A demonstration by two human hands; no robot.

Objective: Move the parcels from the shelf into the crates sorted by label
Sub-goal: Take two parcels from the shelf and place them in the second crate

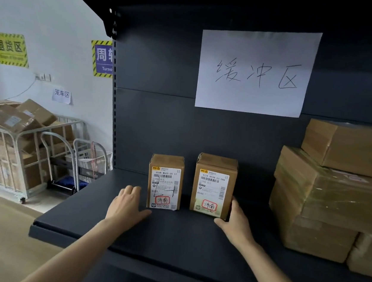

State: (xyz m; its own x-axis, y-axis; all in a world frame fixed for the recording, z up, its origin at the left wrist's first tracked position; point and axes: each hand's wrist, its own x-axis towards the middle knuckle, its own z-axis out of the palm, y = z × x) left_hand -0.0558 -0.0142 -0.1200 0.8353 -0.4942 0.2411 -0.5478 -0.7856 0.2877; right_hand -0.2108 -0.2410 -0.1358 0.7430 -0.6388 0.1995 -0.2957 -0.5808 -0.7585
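Two small brown parcels stand upright side by side on the dark shelf [171, 240], each with a white shipping label bearing a red-circled handwritten mark. My left hand [127, 205] lies just left of the left parcel [165, 181], fingers relaxed, thumb near its lower corner. On the other side, my right hand [236, 221] sits against the right edge of the right parcel [213, 186], thumb under its front corner. Neither parcel is lifted. No crates are in view.
A stack of larger taped cartons [333, 189] fills the shelf's right side. A white paper sign [256, 70] hangs on the back panel. To the left, metal cage trolleys [22, 149] hold cardboard boxes beside a white basket [88, 161].
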